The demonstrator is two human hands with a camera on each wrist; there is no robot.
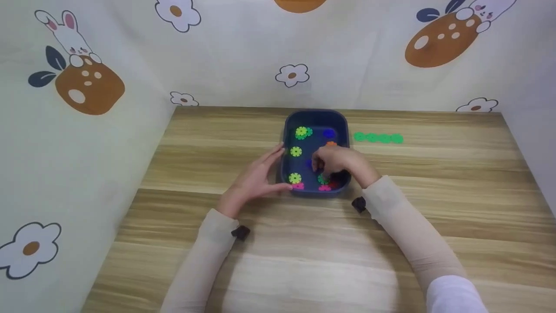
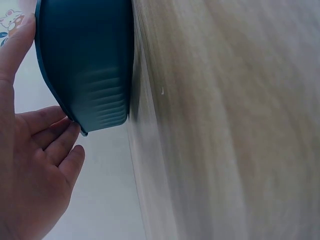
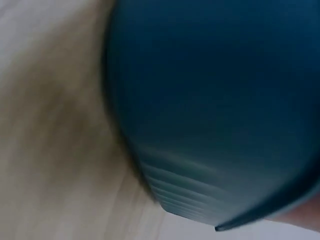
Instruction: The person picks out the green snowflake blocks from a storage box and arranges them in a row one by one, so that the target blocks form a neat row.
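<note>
1. Here I'm resting my left hand (image 1: 257, 176) against the tray (image 1: 316, 114), mid-frame, thumb and fingers spreading apart along its rim.
2. My right hand (image 1: 333, 158) is hanging inside, fingers curling downward; whether they're pinching anything, I cannot tell!
3. Notched discs (image 1: 329, 133) are lying around the tray, looking light, thin, stiffish, probably slippery; I'm favouring a fingertip pinch across opposite edges.
4. Right of centre, a green strip (image 1: 378, 138) is lying on the table (image 1: 217, 143), probably fragile at its joins; I'm favouring middle support.
</note>
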